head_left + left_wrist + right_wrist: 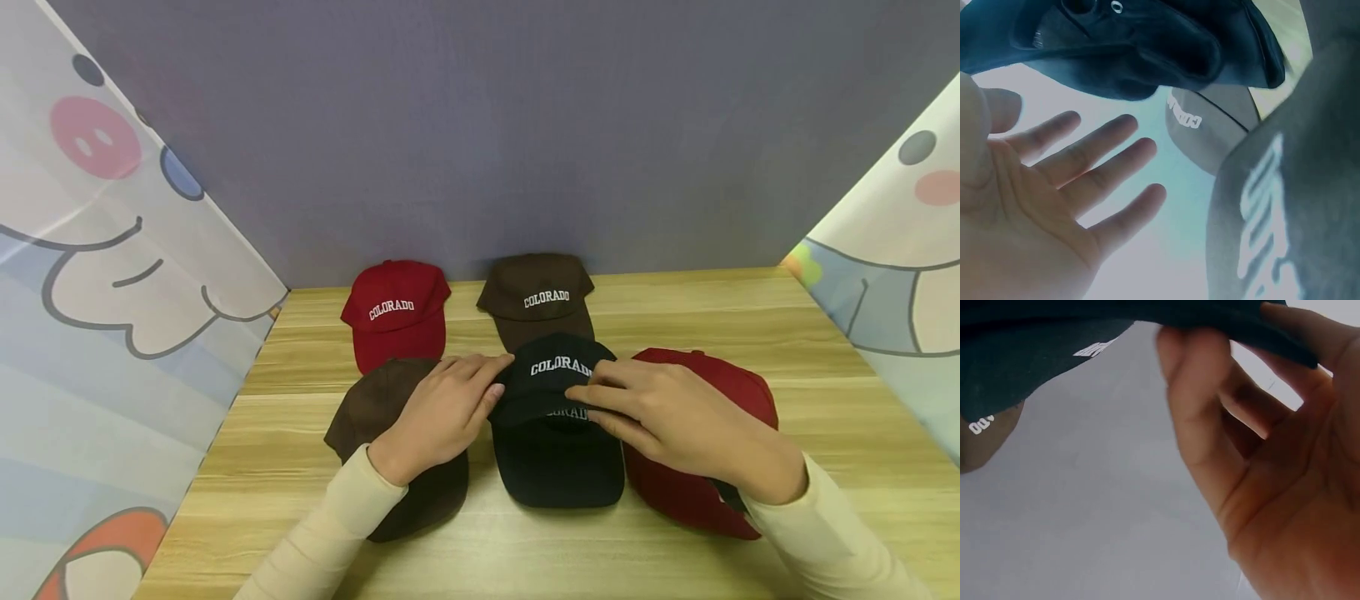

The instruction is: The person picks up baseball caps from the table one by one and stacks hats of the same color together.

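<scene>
A black cap (534, 396) with white COLORADO lettering is held above a second black cap (558, 471), whose lettering it partly covers. My right hand (667, 408) pinches the right edge of the upper cap's brim; in the right wrist view the dark brim (1260, 334) runs between thumb and fingers. At its left side is my left hand (450, 400), fingers extended; the left wrist view shows them spread, below the cap's underside (1147, 44). Under the left forearm lies a brown cap (382, 400), and under the right one a red cap (738, 387), both partly hidden.
At the back of the wooden table (247, 467) sit another red cap (397, 333) and another brown cap (532, 271), fronts facing me. A grey-purple panel (495, 133) stands behind them. Cartoon-printed sheets (112, 275) flank both sides.
</scene>
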A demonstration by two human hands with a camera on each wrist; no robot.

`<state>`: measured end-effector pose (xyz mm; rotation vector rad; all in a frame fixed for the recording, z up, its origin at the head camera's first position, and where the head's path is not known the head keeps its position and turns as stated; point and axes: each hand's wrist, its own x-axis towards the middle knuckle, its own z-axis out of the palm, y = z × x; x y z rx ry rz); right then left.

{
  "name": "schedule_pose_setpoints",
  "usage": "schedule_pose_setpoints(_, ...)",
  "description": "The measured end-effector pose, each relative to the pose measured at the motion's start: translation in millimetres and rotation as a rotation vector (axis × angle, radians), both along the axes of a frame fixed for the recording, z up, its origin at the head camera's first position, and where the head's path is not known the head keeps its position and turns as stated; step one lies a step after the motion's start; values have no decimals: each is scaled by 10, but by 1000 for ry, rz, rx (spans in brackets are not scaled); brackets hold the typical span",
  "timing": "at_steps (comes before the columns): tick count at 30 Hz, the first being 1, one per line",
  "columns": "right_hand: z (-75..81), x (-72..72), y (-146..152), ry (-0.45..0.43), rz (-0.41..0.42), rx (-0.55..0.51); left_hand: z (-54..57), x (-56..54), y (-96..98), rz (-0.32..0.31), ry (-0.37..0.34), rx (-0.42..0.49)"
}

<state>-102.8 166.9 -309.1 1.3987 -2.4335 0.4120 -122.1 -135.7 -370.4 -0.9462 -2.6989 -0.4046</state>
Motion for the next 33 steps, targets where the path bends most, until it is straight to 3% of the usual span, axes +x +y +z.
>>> schedule_pose_setpoints(5, -33, 41, -47, -98, -11, 120, 11, 61, 50, -32, -24, -3)
schedule_pose_setpoints(12, -114, 108, -111, -276, -27, 257, -34, 104, 134, -127, -82, -18)
schedule_pose_setpoints(19, -233, 185, -191, -406, -41, 351, -101, 146, 192, -185, -74, -105)
schedule_pose_setpoints(29, -332, 214, -243, -410, -1, 401, -169, 186, 255, -202, 4, -166)
schedule_pose_setpoints(33, -307, 166, -232, -350, -23, 367, -171, 194, 262, -197, 24, -179)
